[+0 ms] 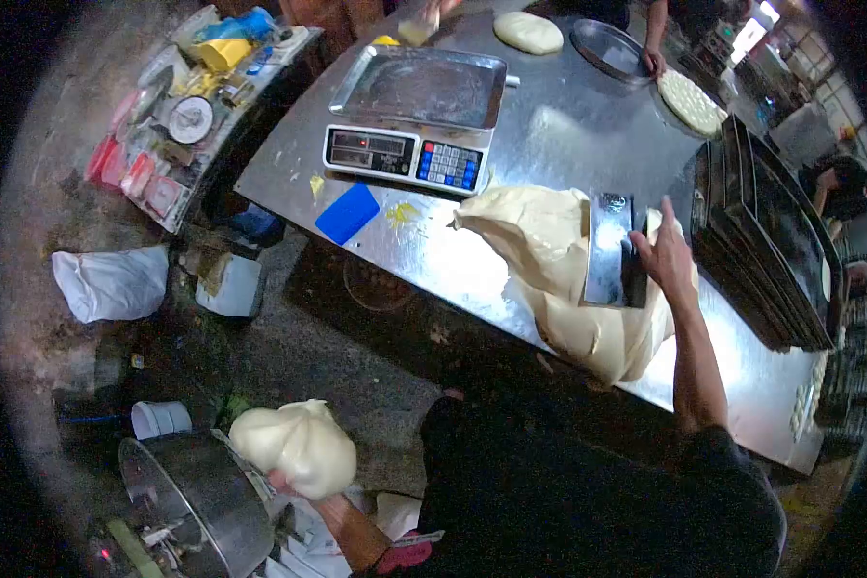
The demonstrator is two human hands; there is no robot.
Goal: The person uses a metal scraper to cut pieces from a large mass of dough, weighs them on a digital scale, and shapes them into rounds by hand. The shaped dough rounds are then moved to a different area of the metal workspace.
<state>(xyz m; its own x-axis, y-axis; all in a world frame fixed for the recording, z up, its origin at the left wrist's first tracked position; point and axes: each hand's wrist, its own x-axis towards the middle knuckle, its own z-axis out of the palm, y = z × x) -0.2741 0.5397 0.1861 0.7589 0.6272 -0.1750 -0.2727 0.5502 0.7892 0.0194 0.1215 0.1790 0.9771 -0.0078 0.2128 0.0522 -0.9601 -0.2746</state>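
Observation:
At lower left, my left hand (289, 486) holds a big round lump of dough (294, 448) from beneath, over the floor beside a metal bowl; most of its fingers are hidden under the lump. My right hand (667, 252) is open above the table, its fingers apart and its thumb at the dark edge of a metal dough scraper (607, 250). The scraper lies on a large, loose mass of dough (549, 236), which spreads to the near edge of the steel table (414, 255).
A digital scale (400, 157) with a metal tray (419, 87) stands on the table, near a blue plastic scraper (348, 214). Stacked black pans (766, 236) stand at right. Another person's hand (653, 64) touches a round pan (609, 50). The metal bowl (202, 501) is at lower left.

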